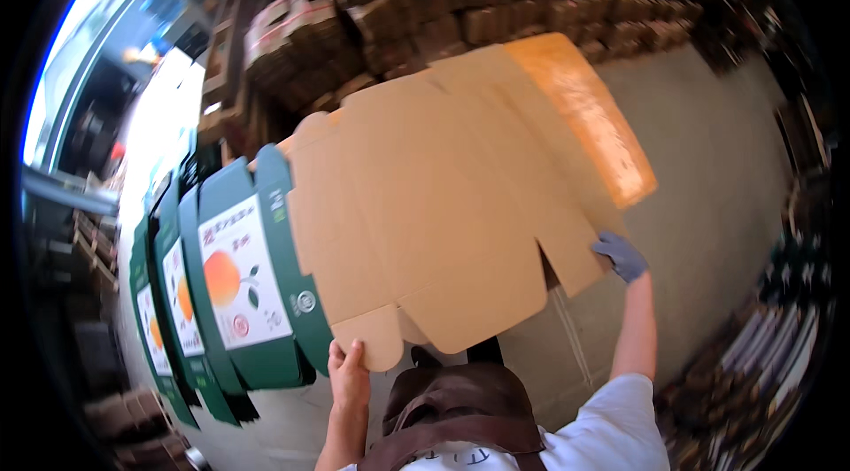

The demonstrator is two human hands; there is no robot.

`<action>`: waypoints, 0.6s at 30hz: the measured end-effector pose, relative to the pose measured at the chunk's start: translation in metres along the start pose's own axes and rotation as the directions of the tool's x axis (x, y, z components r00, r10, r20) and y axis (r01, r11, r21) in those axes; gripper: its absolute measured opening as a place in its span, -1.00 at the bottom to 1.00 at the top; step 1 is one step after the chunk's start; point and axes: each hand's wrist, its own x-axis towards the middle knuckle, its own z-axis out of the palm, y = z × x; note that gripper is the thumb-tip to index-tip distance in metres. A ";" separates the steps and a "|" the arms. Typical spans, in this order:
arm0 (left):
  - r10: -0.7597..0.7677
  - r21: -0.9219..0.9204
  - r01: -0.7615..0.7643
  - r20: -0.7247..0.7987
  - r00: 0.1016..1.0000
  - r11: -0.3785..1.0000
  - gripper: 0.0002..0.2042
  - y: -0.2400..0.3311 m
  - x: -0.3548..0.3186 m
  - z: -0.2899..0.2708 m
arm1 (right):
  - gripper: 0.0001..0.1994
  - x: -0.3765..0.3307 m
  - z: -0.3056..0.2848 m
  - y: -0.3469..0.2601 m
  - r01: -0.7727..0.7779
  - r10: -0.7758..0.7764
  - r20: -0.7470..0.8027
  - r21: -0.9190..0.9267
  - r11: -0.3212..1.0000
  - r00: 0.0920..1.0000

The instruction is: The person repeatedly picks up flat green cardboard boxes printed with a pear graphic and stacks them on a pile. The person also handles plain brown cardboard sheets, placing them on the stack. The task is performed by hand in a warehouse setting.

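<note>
Flat brown cardboard blank (434, 196) | near-left flap (372, 336) being pinched by bare left hand (348, 375) | right edge being grasped by grey-gloved right hand (623, 258) | level support being advised

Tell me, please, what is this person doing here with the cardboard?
A person is handling a large, opened-out brown cardboard sheet. The bare left grip touches its near left flap; the grey-gloved right grip is at its near right edge. A shiny orange surface shows beyond the sheet's right end. Green cardboard pieces with orange fruit pictures overlap at the left. Fold lines show, and some flaps stick out.
</note>
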 end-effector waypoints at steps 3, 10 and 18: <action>0.026 -0.099 -0.024 0.021 0.999 0.995 -0.73 0.001 0.003 -0.015 | -0.67 -0.014 0.014 -0.058 0.220 -0.226 -0.105 -0.069 0.973 0.968; -0.095 -0.365 0.175 0.228 0.969 0.914 -0.71 -0.019 0.026 -0.051 | -0.72 -0.108 0.117 -0.418 0.623 -0.621 0.110 -0.286 0.728 0.776; 0.191 -0.139 -0.168 0.178 0.965 0.976 -0.65 0.086 0.020 -0.242 | -0.75 -0.285 0.596 -0.559 0.862 -0.523 0.746 -0.506 -0.042 0.412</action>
